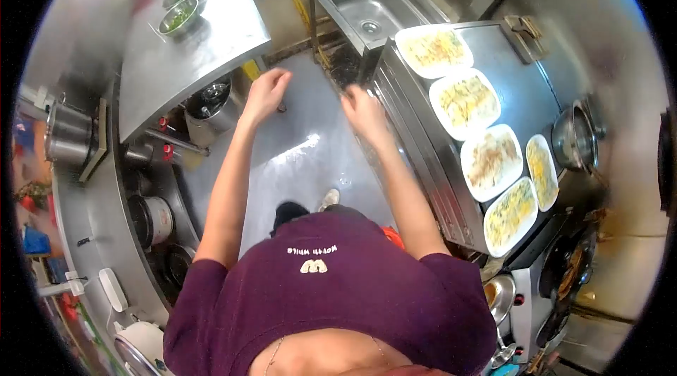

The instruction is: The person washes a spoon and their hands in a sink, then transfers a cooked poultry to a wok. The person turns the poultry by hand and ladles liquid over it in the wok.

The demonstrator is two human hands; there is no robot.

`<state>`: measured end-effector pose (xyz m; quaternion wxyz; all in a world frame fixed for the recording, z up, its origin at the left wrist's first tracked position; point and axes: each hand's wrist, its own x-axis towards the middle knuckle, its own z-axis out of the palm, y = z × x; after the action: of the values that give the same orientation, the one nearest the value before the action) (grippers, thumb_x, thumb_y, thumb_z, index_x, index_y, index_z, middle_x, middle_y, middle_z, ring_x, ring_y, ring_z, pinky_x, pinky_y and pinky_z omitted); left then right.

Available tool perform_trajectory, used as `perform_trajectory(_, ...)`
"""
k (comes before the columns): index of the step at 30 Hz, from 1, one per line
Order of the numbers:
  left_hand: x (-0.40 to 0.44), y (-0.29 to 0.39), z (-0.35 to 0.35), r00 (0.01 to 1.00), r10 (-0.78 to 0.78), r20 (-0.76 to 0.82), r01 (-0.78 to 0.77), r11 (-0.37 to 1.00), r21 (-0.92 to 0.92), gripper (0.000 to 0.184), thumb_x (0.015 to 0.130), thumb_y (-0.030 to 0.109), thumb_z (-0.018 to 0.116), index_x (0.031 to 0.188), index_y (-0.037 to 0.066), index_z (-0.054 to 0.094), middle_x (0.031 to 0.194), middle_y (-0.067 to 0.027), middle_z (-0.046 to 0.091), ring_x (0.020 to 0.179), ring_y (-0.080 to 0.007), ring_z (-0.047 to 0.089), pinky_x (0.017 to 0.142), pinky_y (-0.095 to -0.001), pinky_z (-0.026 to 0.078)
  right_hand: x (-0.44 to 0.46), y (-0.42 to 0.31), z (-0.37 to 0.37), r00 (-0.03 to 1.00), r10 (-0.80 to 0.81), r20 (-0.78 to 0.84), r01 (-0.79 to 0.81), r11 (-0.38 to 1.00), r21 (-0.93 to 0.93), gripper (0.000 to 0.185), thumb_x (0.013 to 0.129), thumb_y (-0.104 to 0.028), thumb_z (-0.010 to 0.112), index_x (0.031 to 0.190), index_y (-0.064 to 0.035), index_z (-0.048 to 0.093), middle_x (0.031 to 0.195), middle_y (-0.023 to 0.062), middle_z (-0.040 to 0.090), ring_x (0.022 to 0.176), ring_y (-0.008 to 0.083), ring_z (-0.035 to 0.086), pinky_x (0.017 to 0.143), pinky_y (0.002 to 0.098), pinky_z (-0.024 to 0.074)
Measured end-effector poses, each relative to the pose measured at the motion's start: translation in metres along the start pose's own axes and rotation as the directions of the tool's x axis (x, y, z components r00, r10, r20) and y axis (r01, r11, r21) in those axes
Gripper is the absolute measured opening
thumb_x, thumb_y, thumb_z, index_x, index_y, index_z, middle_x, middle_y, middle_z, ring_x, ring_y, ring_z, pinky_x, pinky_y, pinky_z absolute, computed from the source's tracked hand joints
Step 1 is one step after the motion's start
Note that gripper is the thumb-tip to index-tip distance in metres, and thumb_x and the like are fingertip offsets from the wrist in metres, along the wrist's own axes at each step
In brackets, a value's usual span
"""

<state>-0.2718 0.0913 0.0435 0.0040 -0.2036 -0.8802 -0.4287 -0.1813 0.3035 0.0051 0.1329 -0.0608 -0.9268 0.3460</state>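
Note:
My left hand (267, 96) hangs in the air over the grey floor, near the corner of the left steel table. Its fingers are curled together, and whether anything small is in them does not show. My right hand (363, 113) is raised beside the steel counter, left of the white dishes, slightly blurred, with its fingers bent. It touches no dish. Several white dishes of food stand on the counter, among them one at the back (434, 51), one below it (465, 103) and one with brown topping (491, 162).
A steel sink (370, 9) stands at the back. Bowls, one with greens (178, 17), sit on the left steel table (233, 30). A metal pot (575, 136) is at the right, above a stove with a dark wok (568, 270). Shelves with pots line the left.

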Motion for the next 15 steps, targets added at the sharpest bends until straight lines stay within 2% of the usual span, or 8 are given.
perform_trajectory(1, 0.028, -0.002, 0.008, 0.999, 0.032, -0.004, -0.032, 0.999, -0.019, 0.029, 0.084, 0.027, 0.049, 0.092, 0.001, 0.06, 0.077, -0.0115, 0.061, 0.072, -0.0202, 0.059, 0.066, -0.0299, 0.044, 0.029, -0.006, -0.003, 1.0, -0.02, -0.013, 0.019, 1.0, -0.024, 0.028, 0.078, -0.025, 0.053, 0.096, -0.0033, 0.055, 0.089, 0.018, 0.06, 0.082, 0.0348, 0.057, 0.07, 0.044, 0.0458)
perform_trajectory(4, 0.12, -0.021, 0.043, 0.99, 0.034, 0.137, -0.002, 0.974, -0.226, 0.029, 0.083, 0.026, 0.048, 0.093, 0.001, 0.06, 0.076, -0.0118, 0.061, 0.071, -0.0215, 0.058, 0.067, -0.0301, 0.044, 0.123, -0.019, -0.018, 0.998, -0.064, 0.015, 0.066, 0.982, -0.175, 0.025, 0.078, -0.025, 0.053, 0.091, -0.0034, 0.056, 0.085, 0.0183, 0.06, 0.079, 0.0361, 0.058, 0.069, 0.0451, 0.0461)
perform_trajectory(7, 0.211, -0.032, 0.077, 0.925, -0.027, 0.379, 0.178, 0.912, -0.371, 0.032, 0.083, 0.028, 0.05, 0.094, 0.0, 0.06, 0.079, -0.0043, 0.058, 0.073, -0.0105, 0.052, 0.065, -0.0247, 0.042, 0.23, 0.002, -0.03, 0.999, 0.012, 0.048, 0.005, 0.943, -0.332, 0.026, 0.077, -0.025, 0.053, 0.092, -0.0046, 0.058, 0.086, 0.0183, 0.061, 0.082, 0.0349, 0.058, 0.07, 0.0441, 0.0467)
perform_trajectory(10, 0.31, -0.055, 0.141, 0.932, -0.01, 0.363, 0.04, 0.996, -0.075, 0.033, 0.081, 0.029, 0.052, 0.096, 0.0, 0.059, 0.083, -0.0085, 0.06, 0.077, -0.0154, 0.056, 0.068, -0.0283, 0.044, 0.315, 0.03, -0.063, 0.995, 0.078, 0.061, -0.043, 0.896, -0.441, 0.026, 0.075, -0.025, 0.052, 0.091, -0.0052, 0.059, 0.088, 0.0185, 0.061, 0.086, 0.0338, 0.058, 0.073, 0.0437, 0.0461)
perform_trajectory(12, 0.374, -0.058, 0.178, 0.887, 0.18, 0.425, -0.169, 0.983, -0.063, 0.034, 0.08, 0.029, 0.053, 0.097, -0.001, 0.058, 0.088, -0.0134, 0.061, 0.082, -0.0224, 0.058, 0.073, -0.0324, 0.046, 0.375, 0.075, -0.069, 0.988, 0.131, 0.085, -0.073, 0.866, -0.494, 0.026, 0.074, -0.025, 0.053, 0.091, -0.006, 0.059, 0.09, 0.0168, 0.061, 0.087, 0.0339, 0.057, 0.075, 0.0435, 0.0452)
perform_trajectory(13, 0.413, -0.067, 0.202, 0.841, 0.23, 0.49, -0.215, 0.973, -0.089, 0.035, 0.078, 0.029, 0.055, 0.099, 0.0, 0.057, 0.092, -0.0169, 0.06, 0.087, -0.0279, 0.058, 0.078, -0.0349, 0.045, 0.397, 0.095, -0.071, 0.976, 0.188, 0.113, -0.106, 0.857, -0.505, 0.027, 0.074, -0.024, 0.052, 0.091, -0.0051, 0.06, 0.093, 0.018, 0.06, 0.09, 0.0335, 0.057, 0.077, 0.0422, 0.0451)
perform_trajectory(15, 0.49, -0.08, 0.241, 0.839, 0.277, 0.469, -0.35, 0.934, 0.075, 0.04, 0.075, 0.026, 0.058, 0.107, 0.002, 0.053, 0.109, -0.0166, 0.052, 0.101, -0.0287, 0.051, 0.085, -0.0368, 0.041, 0.445, 0.129, -0.074, 0.956, 0.276, 0.099, -0.193, 0.846, -0.497, 0.028, 0.075, -0.024, 0.051, 0.092, -0.0044, 0.061, 0.096, 0.0194, 0.059, 0.092, 0.0332, 0.056, 0.079, 0.041, 0.0448)
